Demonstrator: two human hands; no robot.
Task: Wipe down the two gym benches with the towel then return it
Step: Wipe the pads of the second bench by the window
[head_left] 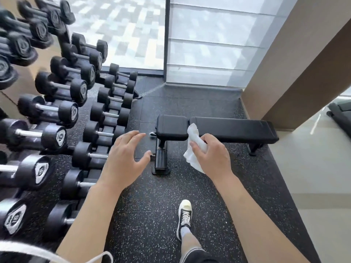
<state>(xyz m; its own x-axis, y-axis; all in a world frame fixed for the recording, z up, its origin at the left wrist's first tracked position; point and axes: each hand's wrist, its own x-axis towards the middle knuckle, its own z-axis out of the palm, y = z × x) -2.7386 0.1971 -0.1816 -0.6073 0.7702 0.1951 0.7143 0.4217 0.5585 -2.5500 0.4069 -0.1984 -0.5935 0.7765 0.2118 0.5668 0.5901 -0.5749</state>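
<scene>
While right hand (210, 158) grips towel (193, 147), left hand (125, 158) spread, empty — dumbbell labels (41, 170) unreadable.

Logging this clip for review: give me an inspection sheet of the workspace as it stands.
Surface: black speckled rubber floor.
Job's things: black gym bench ahead; white towel held above it, contact unclear.
Clutter: nothing seen.
Grips: right hand grips the towel; left hand open, empty.
Cables: white cord at bottom edge.
Surroundings: dumbbell rack on the left, window, black sneaker.
</scene>
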